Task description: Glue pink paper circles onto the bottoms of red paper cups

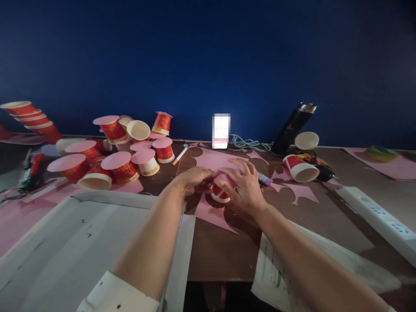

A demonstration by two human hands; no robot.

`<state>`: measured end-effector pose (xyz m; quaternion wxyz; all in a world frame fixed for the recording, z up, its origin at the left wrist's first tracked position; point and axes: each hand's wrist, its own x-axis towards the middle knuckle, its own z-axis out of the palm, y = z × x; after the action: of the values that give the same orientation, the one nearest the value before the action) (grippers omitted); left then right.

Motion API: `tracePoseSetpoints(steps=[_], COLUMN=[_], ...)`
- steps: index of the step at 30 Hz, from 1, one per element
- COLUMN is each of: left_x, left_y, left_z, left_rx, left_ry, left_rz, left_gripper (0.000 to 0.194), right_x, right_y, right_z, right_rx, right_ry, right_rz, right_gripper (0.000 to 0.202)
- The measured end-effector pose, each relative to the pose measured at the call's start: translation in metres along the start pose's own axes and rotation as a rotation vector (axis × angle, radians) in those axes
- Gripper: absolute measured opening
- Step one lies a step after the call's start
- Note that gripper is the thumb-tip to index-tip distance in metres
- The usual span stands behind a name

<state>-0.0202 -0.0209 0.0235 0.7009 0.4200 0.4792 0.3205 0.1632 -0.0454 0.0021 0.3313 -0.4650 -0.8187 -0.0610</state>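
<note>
In front of me a red paper cup stands upside down, its white rim low, with pink paper at its top. My right hand is curved round the cup's right side and top, thumb toward me. Against its left side, the fingers of my left hand are closed at the cup; their tips are partly hidden. Pink paper sheet lies beneath, and more pink paper with cut edges spreads behind. A purple marker-like stick lies just past my right hand.
Several red cups with pink discs crowd the left. A white box lid lies under my left arm. Right are a tipped cup, a black flask and a power strip. A lit phone leans on the blue wall.
</note>
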Motion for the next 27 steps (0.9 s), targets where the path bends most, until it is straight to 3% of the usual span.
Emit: tracePoseSetpoints(steps=[6, 11, 27], left_x=[0.001, 0.002, 0.001], left_y=[-0.001, -0.001, 0.000], left_z=[0.000, 0.000, 0.000], left_rx=[-0.009, -0.027, -0.010], left_ry=[-0.030, 0.002, -0.025], left_rz=[0.019, 0.012, 0.006], left_gripper=[0.021, 0.014, 0.020], right_x=[0.003, 0.000, -0.009], right_y=[-0.002, -0.002, 0.000], right_z=[0.001, 0.002, -0.004], right_rx=[-0.029, 0.026, 0.125], right_ry=[-0.010, 0.008, 0.073], right_rz=[-0.002, 0.020, 0.058], right_gripper=[0.040, 0.039, 0.052])
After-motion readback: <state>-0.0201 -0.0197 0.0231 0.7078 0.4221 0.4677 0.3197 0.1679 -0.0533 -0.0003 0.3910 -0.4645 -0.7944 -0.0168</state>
